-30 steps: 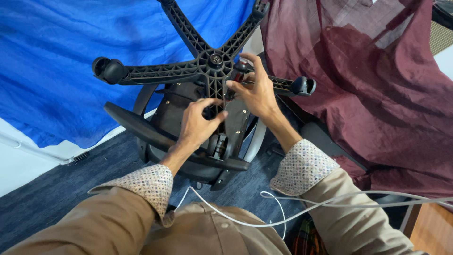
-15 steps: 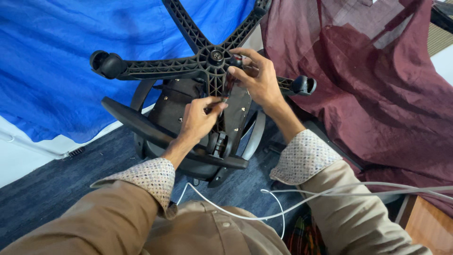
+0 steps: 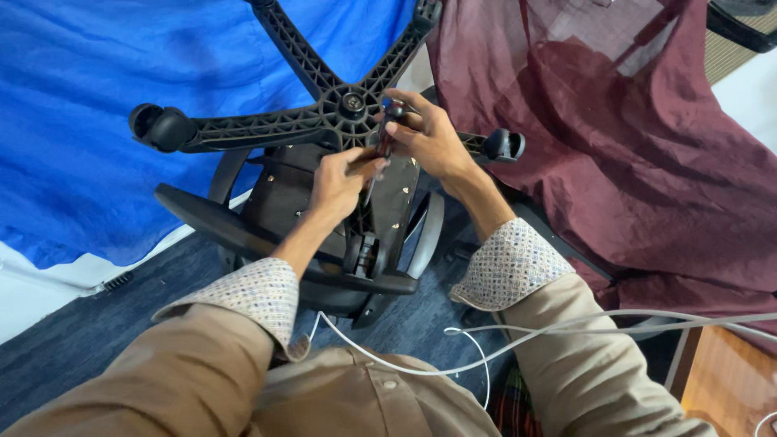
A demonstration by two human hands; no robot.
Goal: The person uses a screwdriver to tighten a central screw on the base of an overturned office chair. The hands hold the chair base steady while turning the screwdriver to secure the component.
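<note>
A black office chair lies tipped over, its star base [image 3: 350, 103] facing me and the seat underside [image 3: 279, 190] below it. My right hand [image 3: 433, 142] grips the dark handle of a screwdriver [image 3: 385, 129] just right of the base hub. My left hand [image 3: 336, 182] pinches the tool's lower shaft against the metal mechanism plate [image 3: 396, 198] under the seat. The tip is hidden behind my left fingers. Both hands nearly touch.
Casters sit at the leg ends, one on the left [image 3: 162, 128] and one on the right [image 3: 503, 146]. A blue cloth [image 3: 97, 65] hangs behind, a maroon cloth [image 3: 631, 146] to the right. White cables [image 3: 566, 328] cross my lap. A wooden surface [image 3: 728, 380] shows bottom right, above dark carpet [image 3: 97, 324].
My hands have drawn closer together near the hub, and the screwdriver now shows between them. The chair has hardly moved.
</note>
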